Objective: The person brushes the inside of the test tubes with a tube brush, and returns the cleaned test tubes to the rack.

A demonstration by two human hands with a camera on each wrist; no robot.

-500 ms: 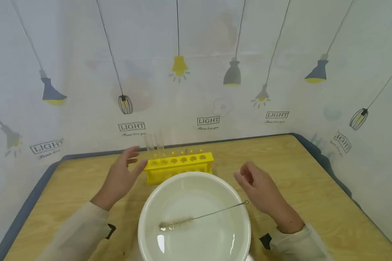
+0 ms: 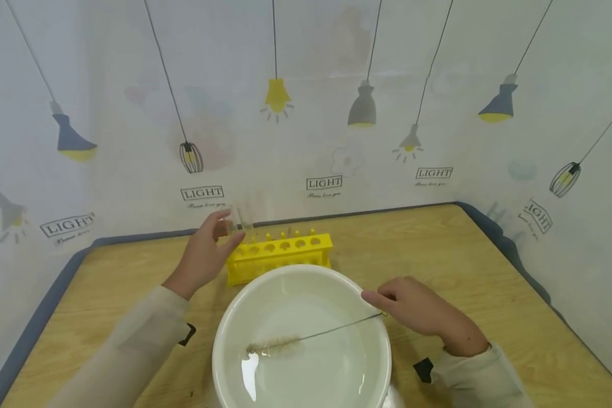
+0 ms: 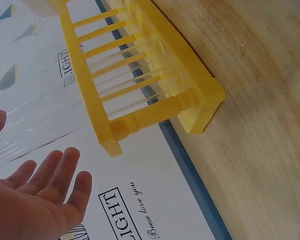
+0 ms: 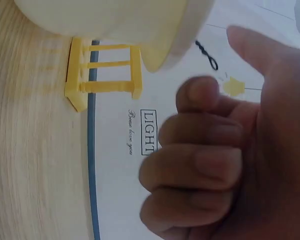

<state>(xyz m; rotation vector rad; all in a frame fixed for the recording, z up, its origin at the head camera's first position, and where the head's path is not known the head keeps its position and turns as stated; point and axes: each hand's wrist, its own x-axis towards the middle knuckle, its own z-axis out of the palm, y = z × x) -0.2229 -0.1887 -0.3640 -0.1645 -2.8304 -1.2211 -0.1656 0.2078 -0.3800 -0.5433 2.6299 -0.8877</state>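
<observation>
The left hand [image 2: 204,255] is spread around the glass tubes [image 2: 246,218] at the left end of the yellow rack [image 2: 280,259]; contact is unclear. The right hand [image 2: 418,306], loosely curled with thumb apart, hovers by the wire end of the brush [image 2: 280,344] in the bowl [image 2: 306,268]. A sideways knock could tip the tubes; pressing the wire might flip the brush out

The white basin [image 2: 306,297] runs past the head view's bottom edge and hides part of the yellow rack [image 2: 280,253].
</observation>
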